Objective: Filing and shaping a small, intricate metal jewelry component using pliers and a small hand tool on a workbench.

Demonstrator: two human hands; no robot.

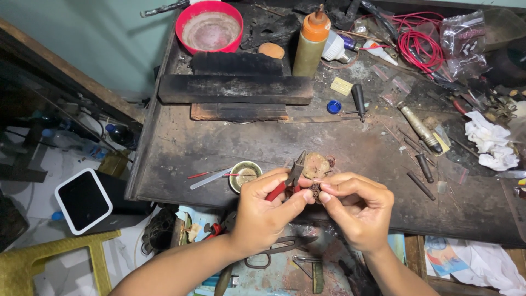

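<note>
Workbench [181, 148]: dark, scorched and scratched metal-topped surface, filling most of the view, cluttered along the far and right edges.
Charred blocks [235, 87]: long blackened slabs stacked flat at the far middle of the bench.
Red bowl [211, 27]: round, at the far edge, behind the blocks, pale residue inside.
Squeeze bottle [311, 44]: olive body, orange cap, upright just right of the blocks.
Red wire [422, 44]: loose coil at the far right, beside clear plastic bags.
White cloth [490, 143]: crumpled at the right edge.
Left hand [263, 211]: closed round the red handles of the pliers, over the near edge of the bench.
Right hand [359, 208]: thumb and forefinger pinched together on the small piece, touching the left hand's fingertips.
Pliers [290, 178]: red-handled, dark nose tilted up and away from the hands; whether the nose is closed cannot be told.
Small metal cup [245, 175]: round, brassy, just left of the left hand.
Small piece [315, 189]: tiny, dark reddish, held between both hands' fingertips, above the near bench edge; shape too small to tell.
</note>
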